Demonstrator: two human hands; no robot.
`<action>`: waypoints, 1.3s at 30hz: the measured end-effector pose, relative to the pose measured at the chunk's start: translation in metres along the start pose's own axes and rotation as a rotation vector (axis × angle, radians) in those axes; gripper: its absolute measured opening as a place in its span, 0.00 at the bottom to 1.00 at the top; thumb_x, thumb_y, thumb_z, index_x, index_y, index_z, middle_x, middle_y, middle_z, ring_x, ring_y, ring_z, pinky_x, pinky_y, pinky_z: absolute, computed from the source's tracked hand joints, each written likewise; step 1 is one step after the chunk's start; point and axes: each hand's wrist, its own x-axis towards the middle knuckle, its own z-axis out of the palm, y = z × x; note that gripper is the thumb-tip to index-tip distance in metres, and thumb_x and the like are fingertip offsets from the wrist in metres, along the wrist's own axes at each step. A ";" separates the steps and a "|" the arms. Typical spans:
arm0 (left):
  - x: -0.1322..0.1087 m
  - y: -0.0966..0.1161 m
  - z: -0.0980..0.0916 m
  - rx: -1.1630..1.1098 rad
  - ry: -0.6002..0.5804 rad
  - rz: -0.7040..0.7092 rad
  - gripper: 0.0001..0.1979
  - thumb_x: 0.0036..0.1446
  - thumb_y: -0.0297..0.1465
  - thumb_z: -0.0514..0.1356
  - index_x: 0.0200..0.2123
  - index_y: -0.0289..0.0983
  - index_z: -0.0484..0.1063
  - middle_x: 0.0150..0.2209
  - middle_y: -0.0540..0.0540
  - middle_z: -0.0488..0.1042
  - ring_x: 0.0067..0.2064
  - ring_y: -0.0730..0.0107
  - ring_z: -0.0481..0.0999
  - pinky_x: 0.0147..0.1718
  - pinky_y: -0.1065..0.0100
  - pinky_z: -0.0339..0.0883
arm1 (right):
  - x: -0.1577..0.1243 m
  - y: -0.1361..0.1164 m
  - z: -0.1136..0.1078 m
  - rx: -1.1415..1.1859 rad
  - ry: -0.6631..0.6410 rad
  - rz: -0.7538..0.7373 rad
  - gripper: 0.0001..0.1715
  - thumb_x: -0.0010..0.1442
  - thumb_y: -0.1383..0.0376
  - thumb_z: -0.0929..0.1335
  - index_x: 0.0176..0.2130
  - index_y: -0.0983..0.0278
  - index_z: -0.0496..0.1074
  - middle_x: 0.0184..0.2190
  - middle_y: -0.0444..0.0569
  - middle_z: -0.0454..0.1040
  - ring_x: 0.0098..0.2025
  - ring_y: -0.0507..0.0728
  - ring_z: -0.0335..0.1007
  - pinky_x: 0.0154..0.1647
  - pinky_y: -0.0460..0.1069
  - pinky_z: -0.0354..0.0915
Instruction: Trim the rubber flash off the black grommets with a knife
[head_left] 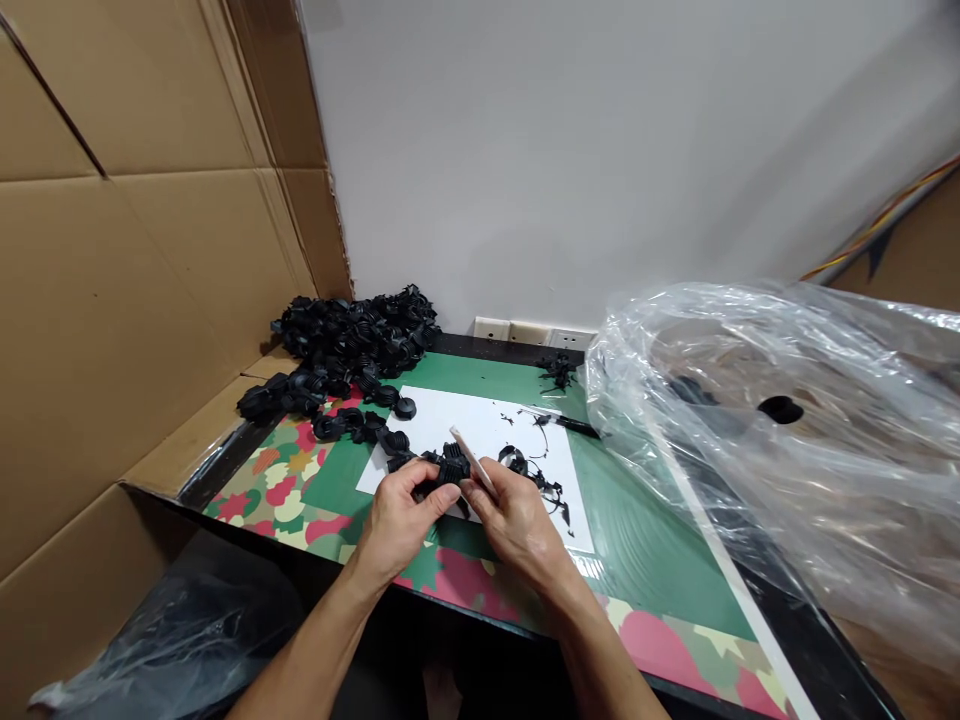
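Note:
My left hand [396, 522] is closed on a black ribbed rubber-like piece [452, 466], thumb and fingers pinching it above the white paper. More black ribbed pieces [367, 425] trail from that hand back toward a heap; whether they are joined to the held one I cannot tell. In my right hand [521, 518] is a slim pale stick-like tool [474, 462], tilted up and to the left, its upper end beside the ribbed piece. My right fingertips are at the piece's right side. Fingers partly hide the tool's lower end.
Behind on the left lies a large heap of black pieces [360, 335]. Thin black scraps [553, 492] litter the white paper [439, 412], and a black pen-like tool [576, 426] rests at its edge. A clear plastic bag [750, 480] covers the right; cardboard [150, 260] walls the left.

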 end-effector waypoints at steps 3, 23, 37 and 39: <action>-0.001 -0.002 0.003 0.059 0.100 0.083 0.03 0.48 0.31 0.63 0.28 0.37 0.76 0.35 0.47 0.73 0.36 0.68 0.72 0.34 0.71 0.65 | 0.000 -0.001 0.002 -0.057 0.032 0.009 0.13 0.55 0.61 0.60 0.21 0.60 0.55 0.17 0.39 0.56 0.22 0.51 0.51 0.23 0.45 0.51; -0.004 0.011 0.005 -0.496 0.089 -0.250 0.17 0.47 0.43 0.65 0.28 0.33 0.75 0.22 0.48 0.70 0.23 0.75 0.63 0.19 0.74 0.50 | 0.021 0.006 -0.051 -0.446 0.135 0.115 0.11 0.57 0.63 0.59 0.28 0.61 0.67 0.21 0.45 0.67 0.23 0.54 0.58 0.24 0.47 0.51; -0.003 0.016 0.003 0.334 0.121 0.116 0.04 0.50 0.28 0.58 0.27 0.37 0.73 0.34 0.47 0.70 0.32 0.69 0.70 0.32 0.69 0.63 | 0.002 -0.002 -0.030 0.044 0.220 -0.021 0.11 0.58 0.61 0.62 0.33 0.63 0.72 0.30 0.49 0.74 0.31 0.56 0.69 0.32 0.50 0.63; -0.003 0.018 0.003 0.417 0.140 0.106 0.04 0.49 0.28 0.59 0.24 0.38 0.71 0.33 0.48 0.69 0.29 0.71 0.69 0.29 0.70 0.62 | 0.002 0.002 -0.031 0.067 0.252 0.015 0.13 0.57 0.60 0.62 0.33 0.63 0.73 0.30 0.50 0.74 0.31 0.57 0.69 0.32 0.51 0.64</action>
